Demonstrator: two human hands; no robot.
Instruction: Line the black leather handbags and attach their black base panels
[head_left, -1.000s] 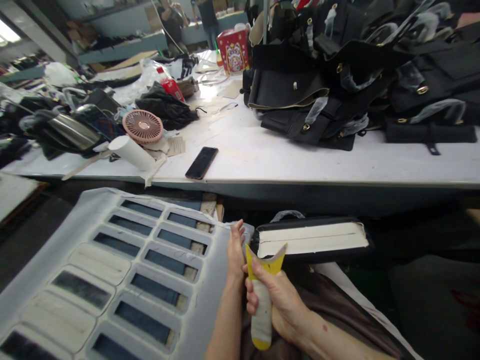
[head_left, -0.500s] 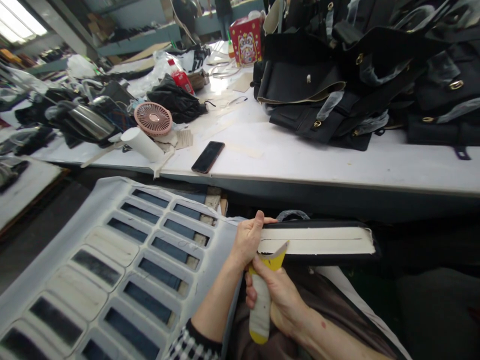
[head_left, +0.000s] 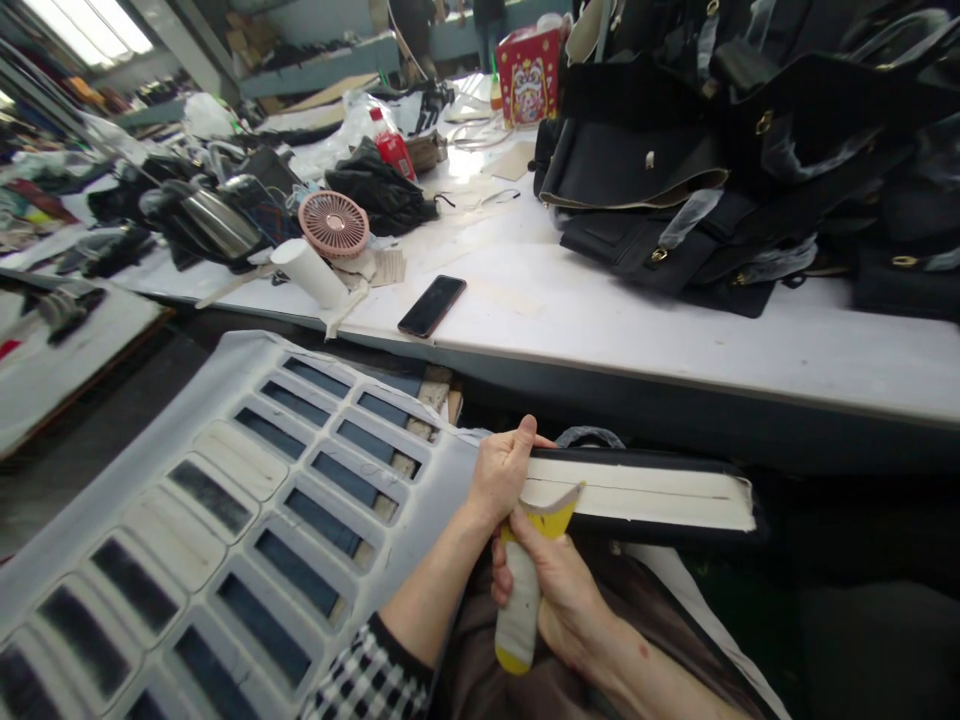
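Note:
My left hand grips the near end of a black bag whose long cream-white strip faces up, a thin dark line running along it. Its thumb points up and its other fingers go behind the bag. Just below it, my right hand is closed round the wrapped grey handle of a yellow knife-like tool. The tool's wide, curved blade lies over the strip's left end; whether it touches cannot be told. The bag rests above my lap, and a clear-wrapped handle shows behind it.
At left stands a grey slotted plastic crate partly covered in cloth. Across the front runs a white table bearing a phone, a pink fan, a white roll, a kettle, a red box and piled black bags.
The view has shifted a little, so the table things appear farther right. Both hands keep their holds, and the bag's far end appears slightly lower.

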